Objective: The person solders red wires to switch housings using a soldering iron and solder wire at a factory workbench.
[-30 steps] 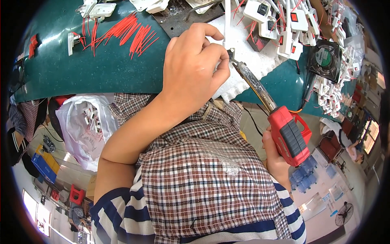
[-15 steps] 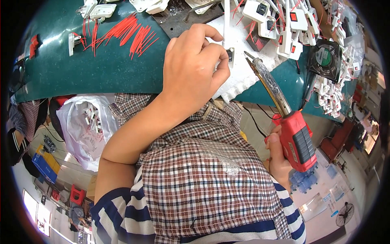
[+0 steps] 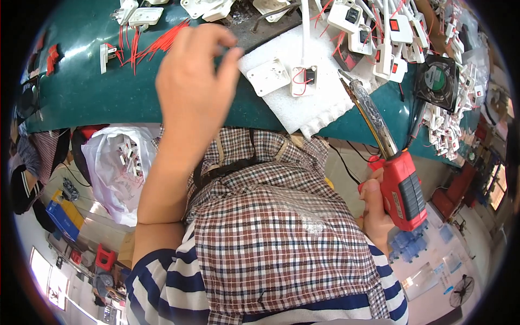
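Note:
My right hand [image 3: 375,208] is wrapped round the red and black handle of a soldering gun [image 3: 401,187], whose tip points up and left toward a white foam pad [image 3: 330,103]. On that pad lies a small white plug housing [image 3: 304,80] with a black switch, thin red wires and a thick white cable. Beside it rests a flat white cover [image 3: 268,77]. My left hand [image 3: 196,81], slightly blurred, hovers over the bench by a bundle of cut red wires [image 3: 162,42]. Its thumb and forefinger are apart with nothing visible between them; the other fingers are partly hidden.
White switch housings [image 3: 401,30] with red wires crowd the far right, near a black fan [image 3: 435,80]. A dark metal plate [image 3: 252,32] lies behind the pad. A white plug piece [image 3: 104,58] stands on the green bench [image 3: 70,108]. Below hangs a white bag [image 3: 103,168].
My left hand has moved left from the plug housing to the red wires, uncovering the housing and the flat cover on the pad. The soldering gun has stayed nearly still in my right hand.

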The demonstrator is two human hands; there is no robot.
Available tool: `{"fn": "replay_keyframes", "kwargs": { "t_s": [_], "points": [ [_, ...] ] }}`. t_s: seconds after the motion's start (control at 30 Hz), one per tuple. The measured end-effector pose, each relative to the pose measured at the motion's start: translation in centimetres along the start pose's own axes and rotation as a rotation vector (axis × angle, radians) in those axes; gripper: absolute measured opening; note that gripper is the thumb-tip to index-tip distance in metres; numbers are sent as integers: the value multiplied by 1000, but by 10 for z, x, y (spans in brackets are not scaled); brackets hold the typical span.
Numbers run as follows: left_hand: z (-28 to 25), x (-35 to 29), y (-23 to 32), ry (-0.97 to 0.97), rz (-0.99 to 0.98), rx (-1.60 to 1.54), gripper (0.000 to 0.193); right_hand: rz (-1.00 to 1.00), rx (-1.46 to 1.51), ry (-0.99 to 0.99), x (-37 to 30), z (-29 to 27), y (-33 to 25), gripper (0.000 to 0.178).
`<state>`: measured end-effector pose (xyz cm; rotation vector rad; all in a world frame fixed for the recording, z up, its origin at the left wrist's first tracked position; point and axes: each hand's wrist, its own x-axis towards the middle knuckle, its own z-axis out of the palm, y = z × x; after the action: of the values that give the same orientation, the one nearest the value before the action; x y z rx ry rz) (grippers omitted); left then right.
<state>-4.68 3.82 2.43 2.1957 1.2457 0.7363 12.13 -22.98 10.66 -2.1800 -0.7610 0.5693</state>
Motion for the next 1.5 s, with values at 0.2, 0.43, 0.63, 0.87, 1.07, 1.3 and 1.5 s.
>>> {"fn": "replay_keyframes", "kwargs": {
  "t_s": [0.2,0.43,0.63,0.87,1.07,1.3,1.5],
  "points": [
    [-11,1,-39,-249,-250,81,15,-32,-22,-44,2,2,1,4],
    [-12,0,-21,-92,-162,65,14,-112,1,-25,1,3,4,7],
    [-3,-4,15,-83,113,-139,9,4,42,-57,-1,2,-2,11],
    [36,-17,32,-65,293,-183,11,165,87,-53,0,1,-13,21],
    [42,-18,35,-26,305,-157,12,122,59,-160,6,-4,-9,24],
    [44,-19,36,-16,344,-116,14,100,22,-154,7,-3,-4,24],
    [44,-19,36,-12,350,-100,14,13,-88,-169,5,-7,3,23]
  ]
}}
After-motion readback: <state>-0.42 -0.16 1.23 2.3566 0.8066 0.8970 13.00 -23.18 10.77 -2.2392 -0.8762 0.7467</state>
